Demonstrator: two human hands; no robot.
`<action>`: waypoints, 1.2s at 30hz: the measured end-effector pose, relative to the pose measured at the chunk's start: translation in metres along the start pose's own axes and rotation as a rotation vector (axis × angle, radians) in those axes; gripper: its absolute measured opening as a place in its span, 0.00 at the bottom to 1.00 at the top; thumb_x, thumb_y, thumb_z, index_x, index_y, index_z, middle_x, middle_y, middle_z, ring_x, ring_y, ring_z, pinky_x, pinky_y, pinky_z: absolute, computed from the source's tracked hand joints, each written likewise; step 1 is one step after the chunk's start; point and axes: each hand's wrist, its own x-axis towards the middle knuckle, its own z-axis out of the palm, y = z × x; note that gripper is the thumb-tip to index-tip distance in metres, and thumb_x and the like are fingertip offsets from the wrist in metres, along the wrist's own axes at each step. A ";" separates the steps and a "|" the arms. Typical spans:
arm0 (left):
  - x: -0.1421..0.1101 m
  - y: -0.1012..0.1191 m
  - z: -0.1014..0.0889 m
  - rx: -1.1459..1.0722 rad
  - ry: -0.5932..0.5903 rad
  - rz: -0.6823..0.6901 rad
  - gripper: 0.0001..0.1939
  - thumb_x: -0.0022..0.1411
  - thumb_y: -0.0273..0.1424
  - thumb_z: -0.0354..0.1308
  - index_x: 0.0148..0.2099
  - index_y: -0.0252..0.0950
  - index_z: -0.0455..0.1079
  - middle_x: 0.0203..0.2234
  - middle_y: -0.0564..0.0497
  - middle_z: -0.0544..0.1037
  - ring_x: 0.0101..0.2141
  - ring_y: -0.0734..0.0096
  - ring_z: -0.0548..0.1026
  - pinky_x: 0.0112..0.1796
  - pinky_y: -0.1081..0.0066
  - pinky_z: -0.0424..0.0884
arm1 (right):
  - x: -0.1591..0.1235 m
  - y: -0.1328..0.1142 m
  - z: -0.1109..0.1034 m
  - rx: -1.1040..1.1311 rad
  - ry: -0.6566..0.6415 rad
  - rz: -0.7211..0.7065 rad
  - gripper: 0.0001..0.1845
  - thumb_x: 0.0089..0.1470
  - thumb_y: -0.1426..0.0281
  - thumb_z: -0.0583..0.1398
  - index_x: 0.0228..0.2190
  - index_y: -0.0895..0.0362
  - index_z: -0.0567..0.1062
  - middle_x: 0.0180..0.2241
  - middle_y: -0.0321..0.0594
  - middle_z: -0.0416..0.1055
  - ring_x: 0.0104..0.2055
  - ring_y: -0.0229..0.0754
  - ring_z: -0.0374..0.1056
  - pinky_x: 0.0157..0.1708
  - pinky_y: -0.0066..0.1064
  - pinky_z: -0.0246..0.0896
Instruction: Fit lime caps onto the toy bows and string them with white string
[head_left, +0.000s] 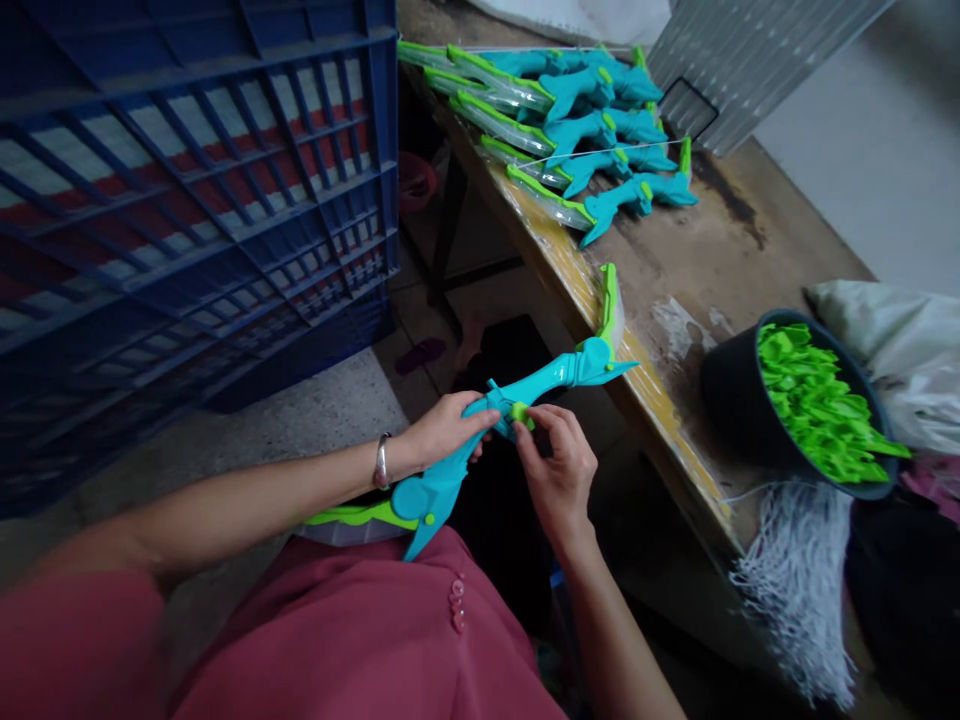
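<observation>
A turquoise toy bow (538, 382) with lime-green limbs lies slantwise across my lap, its far end over the table's edge. My left hand (450, 432) is closed round the bow's middle, thumb on top. In the fingertips of my right hand (559, 465) is a small lime-green plastic piece (523, 414), pinched against the side of the bow's grip. Whether that piece sits in the bow or only touches it, I cannot tell. The near limb (360, 514) rests by my waist.
Several similar toy bows (600, 135), some with white strings, lie at the back of the wooden table (739, 250). On the right stands a dark bucket (731, 385) full of green plastic pieces. White strings (799, 590) hang off the edge. Blue crates (199, 180) rise at left.
</observation>
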 end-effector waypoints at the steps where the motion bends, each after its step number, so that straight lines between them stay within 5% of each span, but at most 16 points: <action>1: 0.000 0.001 0.000 0.008 0.004 -0.002 0.19 0.62 0.44 0.64 0.43 0.32 0.69 0.26 0.54 0.73 0.21 0.77 0.72 0.22 0.75 0.70 | 0.000 0.000 -0.001 0.007 0.008 0.005 0.04 0.64 0.69 0.62 0.41 0.54 0.76 0.41 0.43 0.75 0.40 0.44 0.74 0.39 0.37 0.73; 15: -0.002 0.007 0.004 0.155 0.059 0.054 0.14 0.64 0.41 0.61 0.41 0.34 0.69 0.25 0.53 0.74 0.21 0.75 0.73 0.22 0.75 0.67 | -0.004 -0.009 0.007 -0.091 -0.038 -0.029 0.04 0.66 0.70 0.59 0.38 0.53 0.76 0.40 0.45 0.73 0.40 0.45 0.72 0.39 0.39 0.72; 25: 0.002 0.015 0.005 0.300 0.089 0.027 0.19 0.65 0.47 0.59 0.39 0.35 0.69 0.24 0.52 0.75 0.20 0.73 0.73 0.20 0.75 0.66 | 0.004 0.001 0.000 -0.118 -0.150 -0.110 0.08 0.67 0.70 0.58 0.37 0.53 0.78 0.39 0.45 0.73 0.41 0.45 0.72 0.39 0.37 0.71; 30: 0.010 0.023 0.005 0.366 0.076 -0.006 0.17 0.64 0.45 0.61 0.37 0.35 0.68 0.21 0.53 0.74 0.18 0.72 0.73 0.18 0.75 0.64 | 0.004 0.004 -0.001 0.009 -0.078 0.057 0.04 0.63 0.66 0.62 0.39 0.53 0.75 0.41 0.43 0.71 0.42 0.45 0.70 0.41 0.39 0.70; 33: 0.013 0.023 0.004 0.444 0.064 0.025 0.17 0.65 0.46 0.59 0.35 0.36 0.66 0.20 0.53 0.74 0.18 0.71 0.73 0.19 0.74 0.64 | 0.001 0.012 0.003 0.114 0.040 0.317 0.24 0.52 0.56 0.70 0.45 0.54 0.72 0.42 0.42 0.70 0.38 0.43 0.68 0.39 0.39 0.71; 36: 0.015 0.022 0.004 0.498 0.049 0.049 0.16 0.65 0.45 0.57 0.35 0.36 0.67 0.20 0.53 0.74 0.18 0.70 0.73 0.20 0.73 0.65 | 0.001 0.019 0.005 0.294 0.021 0.608 0.42 0.40 0.50 0.74 0.51 0.56 0.69 0.40 0.39 0.70 0.32 0.39 0.66 0.33 0.35 0.69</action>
